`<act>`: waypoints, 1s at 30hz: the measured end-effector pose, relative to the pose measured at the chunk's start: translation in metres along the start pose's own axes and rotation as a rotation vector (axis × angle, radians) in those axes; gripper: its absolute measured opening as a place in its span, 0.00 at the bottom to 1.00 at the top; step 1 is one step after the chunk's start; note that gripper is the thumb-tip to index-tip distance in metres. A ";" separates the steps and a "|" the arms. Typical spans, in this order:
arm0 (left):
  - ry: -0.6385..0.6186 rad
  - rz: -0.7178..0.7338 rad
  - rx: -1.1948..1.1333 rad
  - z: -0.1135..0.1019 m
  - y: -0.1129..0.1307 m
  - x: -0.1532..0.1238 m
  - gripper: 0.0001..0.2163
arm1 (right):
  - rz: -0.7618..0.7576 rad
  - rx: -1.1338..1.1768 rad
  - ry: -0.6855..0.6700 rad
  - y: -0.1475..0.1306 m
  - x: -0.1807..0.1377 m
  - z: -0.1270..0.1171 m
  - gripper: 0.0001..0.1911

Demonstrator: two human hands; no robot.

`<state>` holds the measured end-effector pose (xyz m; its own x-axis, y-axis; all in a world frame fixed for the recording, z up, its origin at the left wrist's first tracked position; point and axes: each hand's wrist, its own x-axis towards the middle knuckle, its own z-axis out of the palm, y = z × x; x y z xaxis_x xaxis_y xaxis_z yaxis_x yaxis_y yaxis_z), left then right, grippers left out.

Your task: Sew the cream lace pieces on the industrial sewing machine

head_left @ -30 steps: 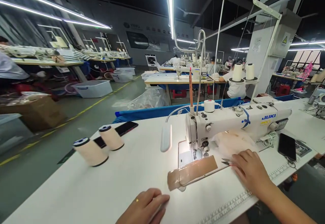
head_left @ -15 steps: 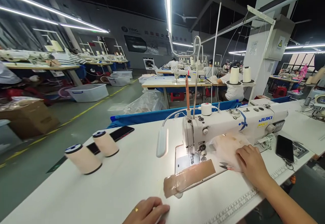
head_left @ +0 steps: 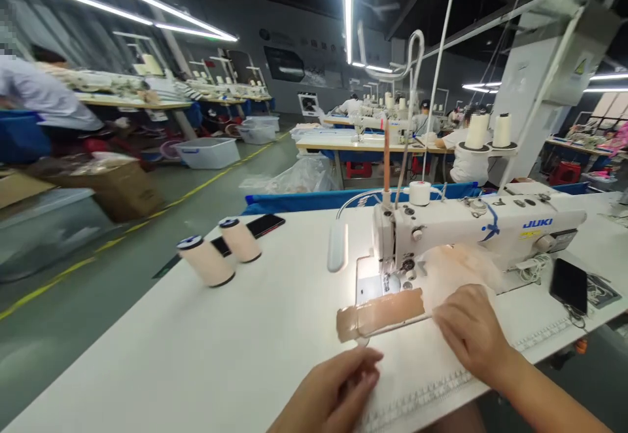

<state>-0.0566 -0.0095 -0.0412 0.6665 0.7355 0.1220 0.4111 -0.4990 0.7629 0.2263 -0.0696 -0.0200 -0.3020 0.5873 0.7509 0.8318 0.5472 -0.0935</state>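
My left hand (head_left: pixel 338 384) hovers over the near part of the white table, thumb and bent fingers apart, with nothing visible in it. To its right, my right hand (head_left: pixel 471 328) is closed, fingers pointing left and down beside the sheer pale fabric (head_left: pixel 456 266). Whatever its fingers hold is hidden. Ahead stands a white sewing machine (head_left: pixel 441 224). A strip of brown tape (head_left: pixel 383 312) lies on the bed in front of its needle area, between my two hands.
Two peach thread cones (head_left: pixel 209 263) stand at left beside a dark phone (head_left: pixel 265 225). Another phone (head_left: pixel 569 286) lies at right. A ruler tape (head_left: pixel 422 394) runs along the near table edge. A lamp (head_left: pixel 336 246) hangs left of the needle. Co-workers sit at machines farther back.
My view has swung left. My right hand has shifted left, nearer the tape strip, and the small dark-bladed snips beside it no longer show. My left hand has come further forward.
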 end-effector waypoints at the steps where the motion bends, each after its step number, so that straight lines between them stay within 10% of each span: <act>1: -0.046 -0.037 -0.052 0.002 0.006 0.002 0.12 | -0.036 0.085 -0.100 -0.006 0.002 0.001 0.10; 7: -0.027 -0.137 -0.071 0.005 0.017 0.010 0.16 | 0.210 0.226 -0.039 0.006 -0.004 -0.009 0.08; 18: -0.126 0.283 0.570 0.044 0.020 0.029 0.08 | 0.373 -0.040 -0.217 0.053 -0.046 0.006 0.25; 30: 0.010 0.207 0.549 0.002 0.000 0.025 0.14 | 0.441 -0.335 -0.069 0.120 -0.004 0.015 0.20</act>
<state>-0.0387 0.0083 -0.0399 0.7623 0.6005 0.2415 0.5368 -0.7950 0.2825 0.3202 0.0027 -0.0438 0.0882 0.7616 0.6421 0.9854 0.0276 -0.1681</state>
